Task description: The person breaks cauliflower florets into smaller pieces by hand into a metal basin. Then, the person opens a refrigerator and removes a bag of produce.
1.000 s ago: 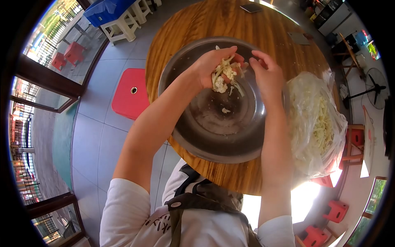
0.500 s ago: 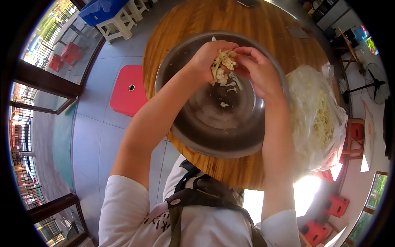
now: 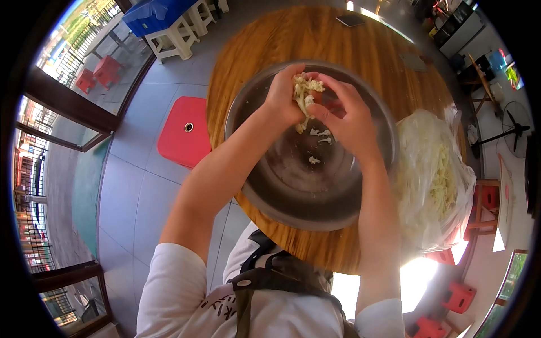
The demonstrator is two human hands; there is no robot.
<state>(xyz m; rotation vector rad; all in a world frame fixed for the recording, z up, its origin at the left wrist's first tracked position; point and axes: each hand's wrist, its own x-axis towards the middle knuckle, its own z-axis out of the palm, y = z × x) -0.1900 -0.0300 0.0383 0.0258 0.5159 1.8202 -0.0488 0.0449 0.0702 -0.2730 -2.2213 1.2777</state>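
Note:
My left hand (image 3: 283, 97) is closed around a bunch of pale cauliflower pieces (image 3: 305, 90) above a wide metal basin (image 3: 304, 217). From the other side, my right hand (image 3: 350, 115) curls its fingers against the same cauliflower, thumb and fingertips pressing at its edge. A few small white bits (image 3: 314, 160) lie on the basin's floor below. Part of the cauliflower is hidden behind my fingers.
The basin stands on a round wooden table (image 3: 270, 39). Right of it sits a clear plastic bag (image 3: 431, 180) full of pale shredded pieces. A dark flat phone-like object (image 3: 350, 21) lies at the far edge. A red stool (image 3: 183, 132) stands left of the table.
My right hand has closed in on the cauliflower, its thumb now against the pieces. The whole view has shifted, so the basin and table appear slightly lower and farther right.

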